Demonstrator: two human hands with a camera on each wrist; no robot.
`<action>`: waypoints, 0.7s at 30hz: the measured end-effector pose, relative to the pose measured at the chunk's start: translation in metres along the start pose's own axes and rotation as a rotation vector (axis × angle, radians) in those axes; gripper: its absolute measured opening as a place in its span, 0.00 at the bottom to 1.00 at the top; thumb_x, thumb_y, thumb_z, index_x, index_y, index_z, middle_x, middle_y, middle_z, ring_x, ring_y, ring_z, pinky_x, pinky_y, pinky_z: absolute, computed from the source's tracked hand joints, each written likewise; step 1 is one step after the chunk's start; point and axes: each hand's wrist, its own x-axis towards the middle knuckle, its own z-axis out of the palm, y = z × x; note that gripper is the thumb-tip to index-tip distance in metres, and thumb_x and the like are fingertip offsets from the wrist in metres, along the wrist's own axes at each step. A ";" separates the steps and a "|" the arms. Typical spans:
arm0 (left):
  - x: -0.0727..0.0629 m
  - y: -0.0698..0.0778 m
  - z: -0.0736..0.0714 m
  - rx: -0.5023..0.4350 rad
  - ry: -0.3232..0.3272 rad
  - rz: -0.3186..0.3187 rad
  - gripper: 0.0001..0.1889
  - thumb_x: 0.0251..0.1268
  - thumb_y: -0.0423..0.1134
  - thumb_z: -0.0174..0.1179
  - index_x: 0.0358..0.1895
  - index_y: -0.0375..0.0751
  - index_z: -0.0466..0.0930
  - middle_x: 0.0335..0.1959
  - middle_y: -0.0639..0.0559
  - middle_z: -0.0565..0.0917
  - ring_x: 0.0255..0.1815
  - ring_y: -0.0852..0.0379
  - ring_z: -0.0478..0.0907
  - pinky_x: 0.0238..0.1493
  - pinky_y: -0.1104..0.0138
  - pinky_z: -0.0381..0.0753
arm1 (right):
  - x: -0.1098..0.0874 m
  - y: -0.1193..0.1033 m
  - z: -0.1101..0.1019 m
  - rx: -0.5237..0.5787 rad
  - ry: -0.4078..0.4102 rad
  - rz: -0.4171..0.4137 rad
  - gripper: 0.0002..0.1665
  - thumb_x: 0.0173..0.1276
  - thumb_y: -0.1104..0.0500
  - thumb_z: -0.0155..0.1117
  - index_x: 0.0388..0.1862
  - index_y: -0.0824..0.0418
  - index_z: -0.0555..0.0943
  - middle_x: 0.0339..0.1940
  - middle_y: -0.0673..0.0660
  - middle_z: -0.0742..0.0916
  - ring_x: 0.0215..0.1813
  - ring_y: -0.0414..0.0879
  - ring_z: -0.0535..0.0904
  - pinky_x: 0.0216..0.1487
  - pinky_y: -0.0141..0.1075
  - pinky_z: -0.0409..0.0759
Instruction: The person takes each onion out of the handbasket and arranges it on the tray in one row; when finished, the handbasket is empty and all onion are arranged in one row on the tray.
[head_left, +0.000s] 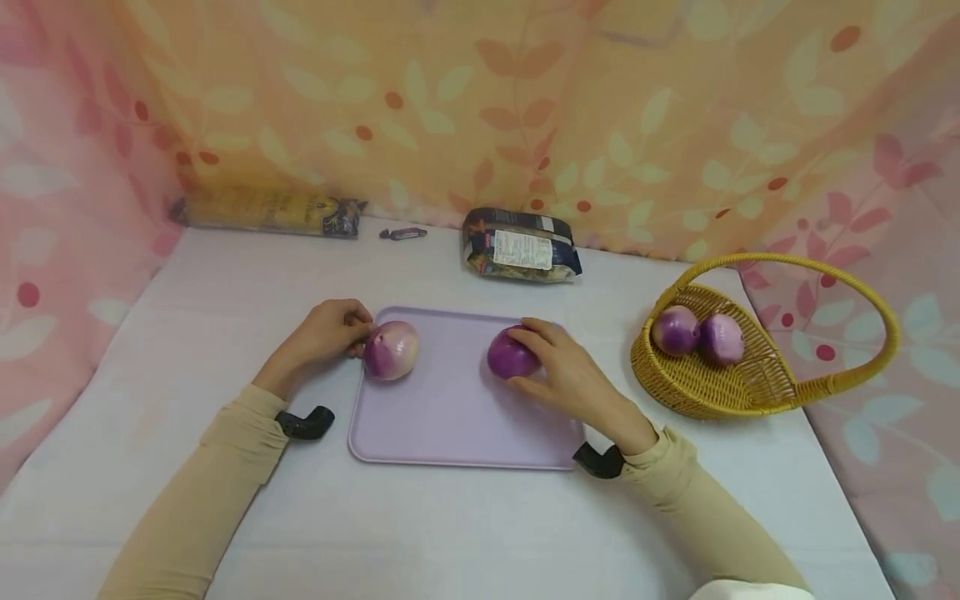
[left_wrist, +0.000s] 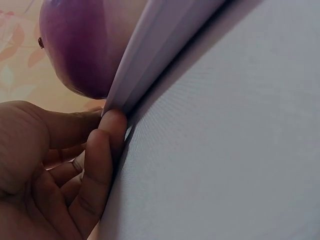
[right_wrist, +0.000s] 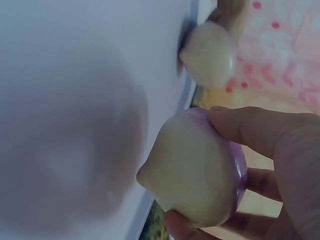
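Note:
A purple-and-white turnip point(head_left: 392, 351) sits on the left side of a lilac tray point(head_left: 457, 425). My left hand point(head_left: 327, 333) pinches the tray's left rim point(left_wrist: 142, 55) between thumb and fingers, right beside that turnip. Over the right part of the tray, my right hand point(head_left: 567, 379) holds a second turnip point(head_left: 510, 355) by its purple top. In the right wrist view this turnip point(right_wrist: 190, 167) hangs above the tray surface, pale pointed end toward it, with a shadow below. Thumb and fingers wrap its sides.
To the right stands a yellow wicker basket point(head_left: 663, 387) with a tall handle, holding two turnips point(head_left: 677, 331). Along the back lie a long yellow packet point(head_left: 262, 212), a small wrapped candy point(head_left: 403, 233) and a dark food bag point(head_left: 521, 244). Patterned curtains border the white table.

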 end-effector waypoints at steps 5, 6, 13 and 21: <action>-0.001 0.000 0.000 0.006 0.005 0.007 0.09 0.70 0.35 0.57 0.44 0.30 0.78 0.24 0.47 0.84 0.20 0.60 0.79 0.29 0.71 0.76 | 0.010 -0.013 0.021 -0.020 -0.017 -0.066 0.38 0.55 0.51 0.77 0.65 0.56 0.75 0.64 0.64 0.76 0.61 0.58 0.77 0.61 0.49 0.78; -0.001 0.001 0.000 0.005 0.003 0.009 0.09 0.70 0.35 0.57 0.44 0.30 0.78 0.24 0.47 0.84 0.20 0.60 0.79 0.29 0.71 0.76 | 0.011 -0.015 0.024 -0.023 -0.012 -0.075 0.39 0.55 0.51 0.77 0.65 0.56 0.75 0.63 0.63 0.77 0.61 0.57 0.77 0.61 0.48 0.78; -0.003 0.002 0.000 -0.005 0.003 0.005 0.10 0.70 0.36 0.57 0.44 0.30 0.78 0.24 0.47 0.84 0.20 0.60 0.78 0.29 0.71 0.77 | 0.028 -0.025 0.035 -0.014 0.022 -0.096 0.45 0.54 0.50 0.78 0.68 0.61 0.71 0.64 0.62 0.77 0.62 0.55 0.76 0.62 0.47 0.77; -0.003 0.002 0.001 -0.016 0.011 0.012 0.09 0.70 0.35 0.57 0.44 0.30 0.78 0.24 0.46 0.84 0.20 0.60 0.78 0.28 0.71 0.77 | 0.045 -0.035 0.040 0.010 0.002 -0.110 0.45 0.57 0.51 0.76 0.71 0.59 0.68 0.64 0.63 0.76 0.63 0.54 0.75 0.62 0.46 0.78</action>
